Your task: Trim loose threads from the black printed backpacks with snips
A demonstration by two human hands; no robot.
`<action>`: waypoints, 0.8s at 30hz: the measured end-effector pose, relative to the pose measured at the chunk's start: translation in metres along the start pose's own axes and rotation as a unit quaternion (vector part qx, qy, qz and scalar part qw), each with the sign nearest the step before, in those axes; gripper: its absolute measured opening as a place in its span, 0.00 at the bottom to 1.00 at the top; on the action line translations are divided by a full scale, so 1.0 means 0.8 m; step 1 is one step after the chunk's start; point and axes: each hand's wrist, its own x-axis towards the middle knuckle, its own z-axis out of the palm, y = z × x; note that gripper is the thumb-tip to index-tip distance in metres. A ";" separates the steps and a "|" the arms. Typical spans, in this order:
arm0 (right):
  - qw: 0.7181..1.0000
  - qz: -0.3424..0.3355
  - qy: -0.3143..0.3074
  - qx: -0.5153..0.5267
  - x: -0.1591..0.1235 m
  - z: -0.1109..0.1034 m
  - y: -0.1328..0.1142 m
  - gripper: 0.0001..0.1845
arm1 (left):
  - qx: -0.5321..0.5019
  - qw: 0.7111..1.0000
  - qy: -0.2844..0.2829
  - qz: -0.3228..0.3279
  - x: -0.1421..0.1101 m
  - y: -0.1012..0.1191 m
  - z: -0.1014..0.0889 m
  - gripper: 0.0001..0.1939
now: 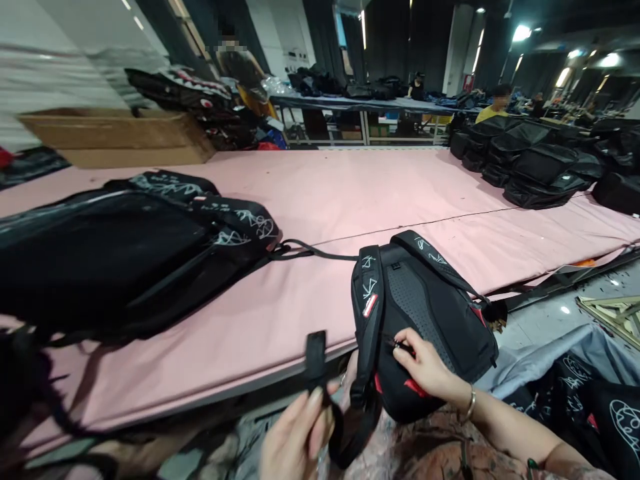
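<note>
A black backpack (425,313) lies at the table's front edge, its padded back panel and shoulder straps facing up. White line drawings and a red-and-white patch mark the straps. Low in the view, my left hand (300,430) is closed on a black webbing strap (316,357) whose free end points upward; the rest loops down beside the bag. My right hand (427,367), a bangle at its wrist, rests over the lower back panel. Its thumb and finger pinch a small dark thing that I cannot make out. Red tabs show near the bag's bottom.
More black bags (115,247) with white drawings lie on the pink-covered table (310,193) at left. A cardboard box (140,137) stands behind them. Black bags are piled (540,160) at far right. Several people are in the background. A metal frame (613,317) is at right.
</note>
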 end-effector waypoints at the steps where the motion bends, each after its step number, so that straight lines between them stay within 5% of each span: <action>1: 1.000 -0.018 0.005 0.016 -0.002 -0.008 -0.003 0.09 | 0.002 1.000 -0.023 -0.006 0.002 -0.004 0.013 0.18; 6: 0.995 -0.097 -0.014 0.029 -0.002 -0.030 -0.019 0.09 | 0.066 0.996 -0.045 0.046 0.012 -0.016 0.043 0.19; 17: 0.984 -0.161 -0.078 -0.022 0.015 -0.018 -0.045 0.07 | 0.193 0.972 -0.054 0.122 -0.001 -0.022 0.046 0.15; 24: 0.988 -0.138 -0.069 -0.005 0.016 -0.023 -0.040 0.05 | 0.208 0.969 -0.045 0.122 0.002 -0.024 0.048 0.15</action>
